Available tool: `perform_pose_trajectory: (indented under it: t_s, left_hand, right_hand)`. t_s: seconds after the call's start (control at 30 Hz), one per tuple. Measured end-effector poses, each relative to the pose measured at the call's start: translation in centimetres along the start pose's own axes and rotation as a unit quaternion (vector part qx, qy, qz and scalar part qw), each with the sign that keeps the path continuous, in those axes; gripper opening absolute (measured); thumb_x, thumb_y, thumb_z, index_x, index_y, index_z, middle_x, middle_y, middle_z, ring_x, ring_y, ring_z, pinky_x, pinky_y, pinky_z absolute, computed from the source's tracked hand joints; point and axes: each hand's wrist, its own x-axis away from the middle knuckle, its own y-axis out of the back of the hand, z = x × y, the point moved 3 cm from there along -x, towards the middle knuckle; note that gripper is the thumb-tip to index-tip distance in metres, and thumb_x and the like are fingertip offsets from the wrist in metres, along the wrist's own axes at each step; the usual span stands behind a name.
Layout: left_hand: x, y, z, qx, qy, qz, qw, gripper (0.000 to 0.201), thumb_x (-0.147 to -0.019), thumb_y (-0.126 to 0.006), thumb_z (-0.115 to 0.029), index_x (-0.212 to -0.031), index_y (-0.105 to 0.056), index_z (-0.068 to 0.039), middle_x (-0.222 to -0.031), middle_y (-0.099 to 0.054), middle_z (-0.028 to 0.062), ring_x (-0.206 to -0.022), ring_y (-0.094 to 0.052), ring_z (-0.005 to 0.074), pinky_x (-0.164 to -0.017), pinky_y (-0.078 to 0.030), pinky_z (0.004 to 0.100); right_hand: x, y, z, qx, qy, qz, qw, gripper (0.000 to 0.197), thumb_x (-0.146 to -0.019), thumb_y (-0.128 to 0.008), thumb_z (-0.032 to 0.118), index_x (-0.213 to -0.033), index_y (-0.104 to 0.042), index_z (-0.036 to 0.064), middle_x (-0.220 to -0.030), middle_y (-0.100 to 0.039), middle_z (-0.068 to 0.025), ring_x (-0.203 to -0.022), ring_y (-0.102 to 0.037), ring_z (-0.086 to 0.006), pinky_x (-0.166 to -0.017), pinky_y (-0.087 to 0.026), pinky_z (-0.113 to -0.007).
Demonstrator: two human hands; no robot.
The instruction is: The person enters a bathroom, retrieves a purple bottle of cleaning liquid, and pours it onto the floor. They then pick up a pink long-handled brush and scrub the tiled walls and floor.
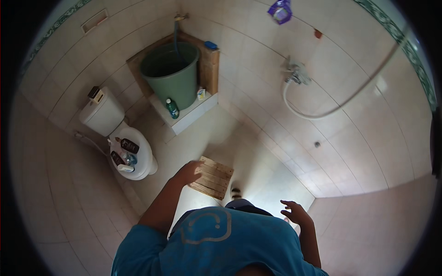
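Head view shows us a room with pale pink tile walls [248, 69] and a smooth, light floor [177, 147]. Next in size we see a shiny white toilet [143, 154] on the left, then a round green plastic tub [177, 89] with a wide open top. The tub sits up on a low white tiled ledge [198, 117] in the corner.

Smaller than those is a flat, brown, nearly square wooden slat board [214, 177]. It is on the floor, to the right of the toilet. We think it is stiff, not too heavy, and hard to break. If it gets wet, it may be slippery. Two sides that face each other look like good places to hold it. Its slats run from upper left down to lower right. All its sides look about the same, so we cannot pick a clear long axis.

Then come the hands. The left hand [188, 172] is over the board's left edge, its fingers loose and not closed on anything. We cannot tell if it touches the wood. The right hand [298, 215] is off to the right, fingers spread, with nothing in it.

Smallest, we spot a green bottle [172, 108] on the ledge beside the tub.
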Motion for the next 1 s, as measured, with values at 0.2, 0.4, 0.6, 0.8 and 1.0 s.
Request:
perform_pose_trajectory:
  t_s: [0.2,0.4,0.6,0.8,1.0]
  left_hand:
    - [-4.2,3.1,-2.2,0.034,0.013,-0.079,0.996,0.051,-0.073,-0.062,-0.012,-0.121,-0.045,-0.010,-0.111,-0.051,0.0149,-0.103,-0.049,0.0290,-0.091,-0.039,0.0366]
    - [7.0,0.3,7.7,0.037,0.266,-0.131,0.954,0.054,-0.065,-0.065,-0.013,-0.116,-0.050,-0.011,-0.113,-0.052,0.0134,-0.101,-0.052,0.0278,-0.089,-0.042,0.0363]
    - [21.0,-6.0,13.8,0.229,0.516,-0.292,0.772,0.055,-0.063,-0.069,-0.006,-0.115,-0.052,-0.012,-0.106,-0.056,0.0117,-0.094,-0.056,0.0216,-0.080,-0.049,0.0330]
    - [24.0,-6.9,22.1,0.345,0.512,-0.348,0.706,0.056,-0.064,-0.070,-0.004,-0.116,-0.052,-0.012,-0.106,-0.056,0.0116,-0.092,-0.057,0.0214,-0.078,-0.050,0.0336]
    - [21.8,4.6,36.3,0.358,0.454,-0.297,0.760,0.061,-0.064,-0.072,-0.007,-0.120,-0.047,-0.009,-0.111,-0.054,0.0140,-0.099,-0.055,0.0246,-0.082,-0.048,0.0349]
  right_hand:
    - [-15.1,6.2,1.3,0.016,0.110,0.035,0.993,0.045,-0.077,-0.063,0.017,-0.119,-0.050,0.0101,-0.111,-0.054,-0.0152,-0.097,-0.056,-0.0262,-0.083,-0.045,-0.035]
    - [-28.2,12.6,7.7,0.091,0.252,0.040,0.963,0.043,-0.075,-0.065,0.012,-0.116,-0.051,0.0081,-0.109,-0.055,-0.0143,-0.095,-0.057,-0.0262,-0.079,-0.046,-0.034]
    - [-34.2,10.5,20.0,0.082,0.338,0.115,0.931,0.041,-0.076,-0.063,0.010,-0.115,-0.051,0.0061,-0.108,-0.055,-0.0137,-0.092,-0.057,-0.0260,-0.080,-0.046,-0.034]
    - [-37.9,2.1,33.6,0.124,0.342,0.200,0.910,0.040,-0.077,-0.063,0.013,-0.115,-0.051,0.0067,-0.108,-0.054,-0.0127,-0.095,-0.055,-0.0251,-0.082,-0.044,-0.034]
    - [-43.3,-4.7,40.5,0.161,0.265,0.191,0.931,0.042,-0.076,-0.063,0.016,-0.116,-0.051,0.0068,-0.111,-0.052,-0.0150,-0.097,-0.055,-0.0258,-0.084,-0.044,-0.034]
